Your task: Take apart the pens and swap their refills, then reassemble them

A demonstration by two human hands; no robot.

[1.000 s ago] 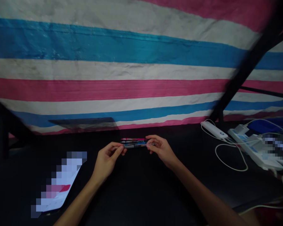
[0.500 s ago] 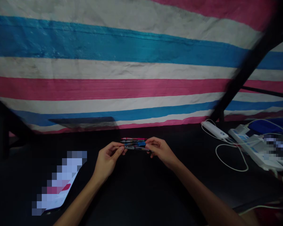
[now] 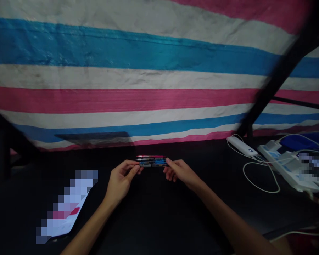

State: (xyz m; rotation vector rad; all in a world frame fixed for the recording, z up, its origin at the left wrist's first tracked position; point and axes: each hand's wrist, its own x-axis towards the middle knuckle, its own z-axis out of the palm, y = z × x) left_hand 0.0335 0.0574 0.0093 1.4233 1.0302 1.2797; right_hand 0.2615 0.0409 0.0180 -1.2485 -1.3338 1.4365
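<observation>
Several pens lie side by side, crosswise, on the black tabletop between my hands. Farthest from me is a red pen [image 3: 151, 156]; nearer are pens with blue parts [image 3: 159, 161], and closest is a grey pen [image 3: 145, 165]. My left hand [image 3: 122, 177] pinches the left end of the grey pen between thumb and fingers. At the right ends of the pens is my right hand [image 3: 181, 170]; one fingertip touches or nearly touches them, while its other fingers hang apart below, loosely bent. Exact contact there is hard to see in the dim light.
A lit phone [image 3: 71, 216], partly pixelated, lies at the left. On the right are a white power bank [image 3: 241, 146], a white power strip [image 3: 284, 166] with plugs, and looping cables [image 3: 278, 191]. A striped sheet [image 3: 149, 101] hangs behind, with a dark slanted bar [image 3: 276, 85] at right.
The grey pen has come down and back against the other pens. My right hand's fingers have loosened and spread from the pen's right end, while my left hand stays nearly still.
</observation>
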